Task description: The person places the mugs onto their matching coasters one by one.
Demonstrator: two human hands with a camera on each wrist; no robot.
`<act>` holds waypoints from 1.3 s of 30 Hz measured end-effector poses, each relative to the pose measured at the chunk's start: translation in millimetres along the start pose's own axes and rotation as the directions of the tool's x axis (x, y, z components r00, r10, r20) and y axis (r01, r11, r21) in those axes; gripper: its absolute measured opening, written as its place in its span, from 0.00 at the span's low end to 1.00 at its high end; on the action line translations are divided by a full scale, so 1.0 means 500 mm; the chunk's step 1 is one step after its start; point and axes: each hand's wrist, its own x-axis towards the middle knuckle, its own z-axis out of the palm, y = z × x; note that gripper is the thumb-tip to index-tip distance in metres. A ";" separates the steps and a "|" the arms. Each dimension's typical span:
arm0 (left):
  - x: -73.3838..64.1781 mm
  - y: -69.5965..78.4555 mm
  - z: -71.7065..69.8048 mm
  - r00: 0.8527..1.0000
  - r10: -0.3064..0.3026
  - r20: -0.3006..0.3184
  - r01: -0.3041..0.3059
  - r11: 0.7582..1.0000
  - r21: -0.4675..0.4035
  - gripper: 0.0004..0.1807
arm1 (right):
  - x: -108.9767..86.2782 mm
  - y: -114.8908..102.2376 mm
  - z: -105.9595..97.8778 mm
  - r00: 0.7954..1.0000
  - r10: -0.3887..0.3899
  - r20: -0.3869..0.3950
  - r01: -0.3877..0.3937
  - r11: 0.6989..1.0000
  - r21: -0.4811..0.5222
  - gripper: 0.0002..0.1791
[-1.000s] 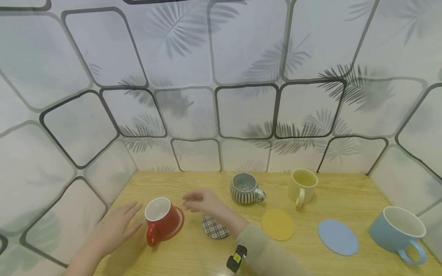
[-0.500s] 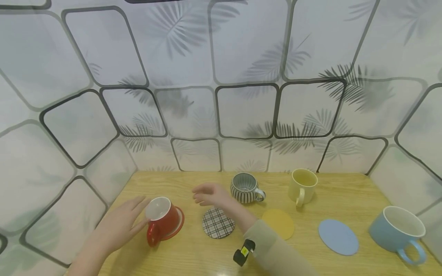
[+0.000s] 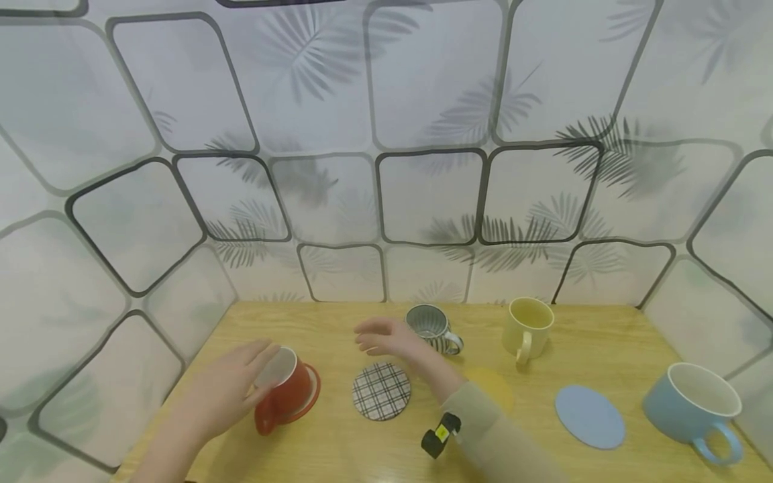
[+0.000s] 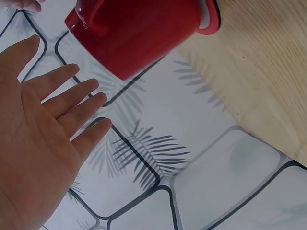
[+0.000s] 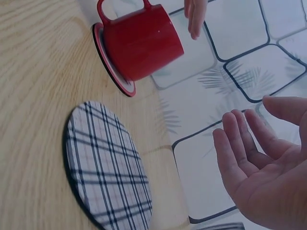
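A red mug (image 3: 291, 392) with a white inside stands on a red-rimmed coaster (image 3: 315, 396) at the table's left. My left hand (image 3: 220, 389) hovers beside and partly in front of the mug in the head view; the left wrist view shows its fingers straight and apart from the red mug (image 4: 139, 33). Over the table's middle, my right hand (image 3: 389, 337) hangs with relaxed fingers and holds nothing. Below it lies a plaid coaster (image 3: 382, 391). Just behind that hand is a grey striped cup (image 3: 430, 322), partly covered by it.
A yellow mug (image 3: 529, 329) stands at the back right. A yellow coaster (image 3: 496, 387) is partly hidden by my right sleeve (image 3: 483, 416). Farther right lie a blue coaster (image 3: 590, 416) and a blue mug (image 3: 688, 406). Patterned curtain-like walls (image 3: 431, 194) enclose the table's back and sides.
My right hand has moved right, away from the red mug, uncovering the plaid coaster and covering part of the striped cup. My left hand has shifted right towards the red mug.
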 end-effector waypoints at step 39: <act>0.039 0.110 0.037 0.993 0.116 0.004 -0.115 0.992 -0.049 0.31 | -0.055 -0.016 -0.142 0.997 0.018 -0.070 -0.023 0.997 -0.068 0.26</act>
